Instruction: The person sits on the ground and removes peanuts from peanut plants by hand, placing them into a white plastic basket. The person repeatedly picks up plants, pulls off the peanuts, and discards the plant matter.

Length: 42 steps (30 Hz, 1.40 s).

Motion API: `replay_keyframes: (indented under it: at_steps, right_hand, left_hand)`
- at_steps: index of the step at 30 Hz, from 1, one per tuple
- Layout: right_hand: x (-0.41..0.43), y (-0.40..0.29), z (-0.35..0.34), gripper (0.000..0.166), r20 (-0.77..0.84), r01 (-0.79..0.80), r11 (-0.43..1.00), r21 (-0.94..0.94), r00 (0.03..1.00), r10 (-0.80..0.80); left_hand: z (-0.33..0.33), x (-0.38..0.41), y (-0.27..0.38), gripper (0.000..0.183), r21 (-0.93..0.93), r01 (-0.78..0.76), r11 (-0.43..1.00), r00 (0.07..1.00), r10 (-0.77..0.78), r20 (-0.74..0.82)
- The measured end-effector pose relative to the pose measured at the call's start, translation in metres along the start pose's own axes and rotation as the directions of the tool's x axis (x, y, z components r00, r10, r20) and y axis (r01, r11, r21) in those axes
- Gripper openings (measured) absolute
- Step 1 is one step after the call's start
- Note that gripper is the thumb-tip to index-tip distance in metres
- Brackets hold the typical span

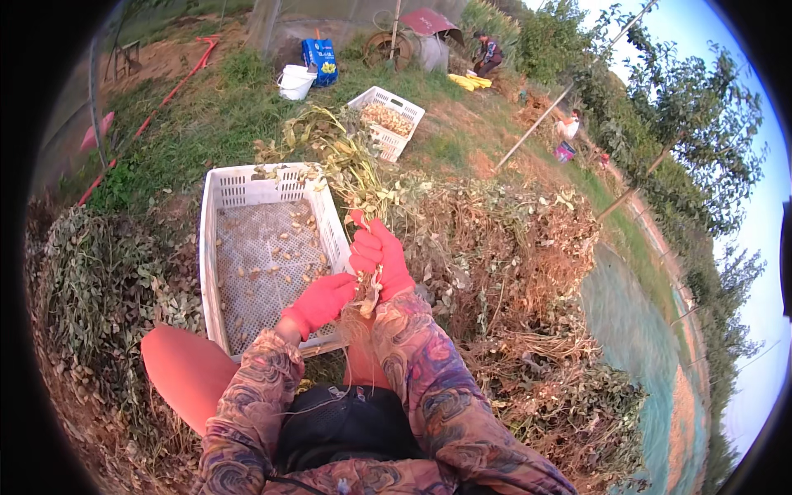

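My right hand (382,255), in a red glove, grips the stems of a peanut plant (356,167), whose leafy top points away from me. Pods and roots (369,297) dangle below that fist, toward my lap. Also gloved in red, my left hand (323,302) has its fingertips at the hanging pods; whether they close on a pod is too small to tell. A white plastic crate (213,260) stands in front of me, just left of the hands. Loose peanuts (284,250) lie scattered on its perforated floor, mostly toward its right side.
Heaps of pulled peanut plants flank me, left (117,272) and right (507,247). Beyond are a second crate (402,105) of peanuts, a white bucket (296,82) and a blue bag (320,62). Two people (489,52) work farther off. Green netting (631,315) lies at right.
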State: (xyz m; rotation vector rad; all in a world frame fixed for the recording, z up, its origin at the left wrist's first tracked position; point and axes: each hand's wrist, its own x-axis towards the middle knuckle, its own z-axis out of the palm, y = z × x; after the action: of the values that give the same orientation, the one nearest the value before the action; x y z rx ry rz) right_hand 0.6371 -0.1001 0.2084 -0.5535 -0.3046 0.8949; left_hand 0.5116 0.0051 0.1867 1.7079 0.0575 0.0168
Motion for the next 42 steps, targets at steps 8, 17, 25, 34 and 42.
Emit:
replay_keyframes:
  at_steps: [8, 17, 25, 34, 42]
  right_hand:
    - [0.049, -0.013, -0.006, 0.021, -0.366, 0.122, 0.973, -0.197, 0.911, -0.189]
    - [0.080, 0.022, 0.019, 0.027, -0.397, -0.120, 0.936, -0.331, 0.918, -0.023]
    - [0.098, 0.116, 0.110, 0.038, -0.213, -0.058, 0.863, -0.502, 0.975, -0.058]
    - [0.117, 0.113, 0.215, 0.044, 0.172, 0.168, 0.208, -0.964, 0.985, 0.004]
    - [0.070, 0.184, 0.161, 0.043, 0.126, 0.156, 0.378, -0.913, 0.987, -0.103]
  left_hand:
    - [-0.065, 0.002, 0.057, 0.021, 0.735, -0.255, 0.628, 0.952, 0.294, 0.078]
    - [-0.185, -0.004, 0.013, 0.038, 0.612, -0.281, 0.739, 0.950, 0.304, 0.069]
    - [-0.175, -0.054, 0.032, 0.046, 0.349, -0.207, 0.914, 0.974, 0.227, -0.016]
    - [-0.217, -0.063, 0.047, 0.024, -0.310, -0.285, 0.907, 0.892, 0.132, -0.432]
    - [-0.227, -0.072, 0.058, 0.028, -0.567, -0.275, 0.776, 0.855, -0.072, -0.513]
